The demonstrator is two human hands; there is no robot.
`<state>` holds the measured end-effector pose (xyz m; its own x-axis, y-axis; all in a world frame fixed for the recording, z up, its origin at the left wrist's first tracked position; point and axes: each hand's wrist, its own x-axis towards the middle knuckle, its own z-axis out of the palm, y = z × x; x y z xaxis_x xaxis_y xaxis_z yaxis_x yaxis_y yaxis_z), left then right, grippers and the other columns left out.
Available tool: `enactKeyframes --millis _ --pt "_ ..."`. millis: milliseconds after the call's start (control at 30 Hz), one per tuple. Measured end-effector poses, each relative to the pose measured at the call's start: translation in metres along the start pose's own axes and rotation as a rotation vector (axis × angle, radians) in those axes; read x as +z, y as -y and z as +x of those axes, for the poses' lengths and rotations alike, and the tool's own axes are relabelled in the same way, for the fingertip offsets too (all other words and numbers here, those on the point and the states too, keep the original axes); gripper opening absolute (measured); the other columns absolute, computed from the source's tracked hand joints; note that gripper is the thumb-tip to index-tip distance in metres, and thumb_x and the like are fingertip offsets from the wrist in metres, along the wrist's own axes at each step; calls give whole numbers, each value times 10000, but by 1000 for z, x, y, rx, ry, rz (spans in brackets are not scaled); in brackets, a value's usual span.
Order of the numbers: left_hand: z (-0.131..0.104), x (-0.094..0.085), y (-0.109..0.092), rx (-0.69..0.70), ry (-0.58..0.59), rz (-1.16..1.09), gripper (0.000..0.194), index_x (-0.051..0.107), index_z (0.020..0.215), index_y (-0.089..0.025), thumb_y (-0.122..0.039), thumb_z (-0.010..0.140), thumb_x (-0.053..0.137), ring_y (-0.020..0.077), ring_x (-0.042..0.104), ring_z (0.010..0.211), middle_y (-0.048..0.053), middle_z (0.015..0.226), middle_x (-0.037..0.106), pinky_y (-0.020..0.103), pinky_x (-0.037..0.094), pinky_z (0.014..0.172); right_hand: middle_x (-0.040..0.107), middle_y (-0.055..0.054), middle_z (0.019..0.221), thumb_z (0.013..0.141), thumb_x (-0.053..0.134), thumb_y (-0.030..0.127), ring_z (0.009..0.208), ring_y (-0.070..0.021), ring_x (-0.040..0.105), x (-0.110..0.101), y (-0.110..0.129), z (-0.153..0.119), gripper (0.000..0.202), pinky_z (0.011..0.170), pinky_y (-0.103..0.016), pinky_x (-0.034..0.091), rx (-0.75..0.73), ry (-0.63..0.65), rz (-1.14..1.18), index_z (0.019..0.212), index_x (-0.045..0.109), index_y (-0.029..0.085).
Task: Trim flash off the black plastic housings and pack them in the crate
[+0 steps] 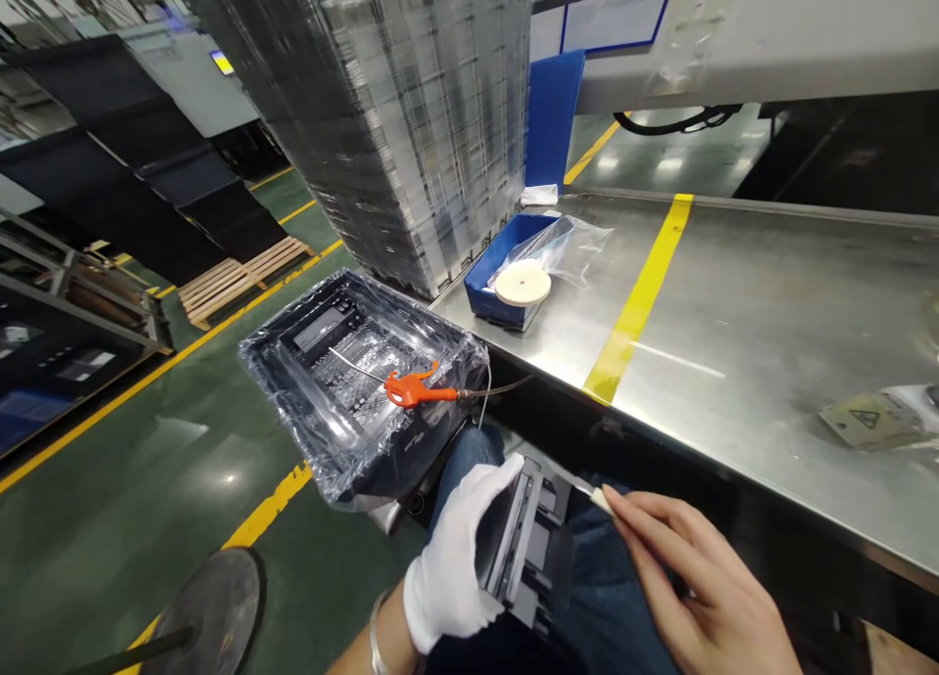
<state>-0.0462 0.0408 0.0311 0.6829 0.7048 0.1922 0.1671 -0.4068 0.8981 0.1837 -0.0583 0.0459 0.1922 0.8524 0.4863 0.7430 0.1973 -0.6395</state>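
My left hand, in a white glove, is wrapped round a dark grey moulded plastic part with slots and ribs, tilted above my lap. My bare right hand pinches the pale end of a small thin tool between thumb and fingers. The tool's slim metallic-looking end points at the part's upper right edge; whether it touches cannot be told. An orange air blow gun with a thin metal nozzle lies across a dark bin lined with clear plastic, ahead of my left hand.
A steel bench with a yellow tape stripe runs along the right. On it stand a blue box, a round cream disc and a clear bag. A tall wrapped stack rises behind. A round base stands lower left.
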Motion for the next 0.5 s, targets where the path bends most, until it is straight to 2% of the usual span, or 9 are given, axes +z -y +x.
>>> enactKeyframes --millis 67,100,167,233,333,500 --pt "3 -5 -2 63 70 -28 864 433 1508 -260 -551 762 757 347 568 1272 125 1395 600 488 397 1157 733 -46 945 954 610 334 851 -151 725 1 -3 0 207 720 -185 580 148 45 135 1087 745 250" --pt "5 -8 -5 82 105 -55 869 444 1503 -264 -577 755 754 348 566 1282 120 1407 598 482 384 1167 727 -47 860 948 610 401 788 -158 716 3 -3 1 236 657 -190 571 275 95 245 1015 760 231" --pt "10 -14 -14 78 173 -124 827 470 1488 -263 -612 779 715 339 585 1264 110 1390 618 463 387 1164 644 -26 664 927 586 568 620 -136 629 6 0 3 417 531 -189 499 554 222 460 842 752 196" --pt "14 -16 -21 49 216 -187 758 520 1447 -252 -606 800 691 327 612 1222 107 1344 647 447 418 1134 503 8 543 881 551 714 506 -93 463 11 6 6 596 469 -192 393 730 302 595 691 696 168" --pt "15 -14 -26 14 245 -238 669 561 1409 -237 -511 815 700 310 639 1161 110 1291 673 440 456 1087 383 29 491 819 512 830 479 -75 316 18 13 12 727 456 -216 300 728 354 665 581 636 154" --pt "12 -13 -23 15 238 -344 724 560 1432 -291 -514 773 761 313 619 1194 88 1338 659 447 428 1122 371 20 465 806 500 849 475 -81 308 18 13 14 755 469 -231 295 666 446 719 499 564 162"
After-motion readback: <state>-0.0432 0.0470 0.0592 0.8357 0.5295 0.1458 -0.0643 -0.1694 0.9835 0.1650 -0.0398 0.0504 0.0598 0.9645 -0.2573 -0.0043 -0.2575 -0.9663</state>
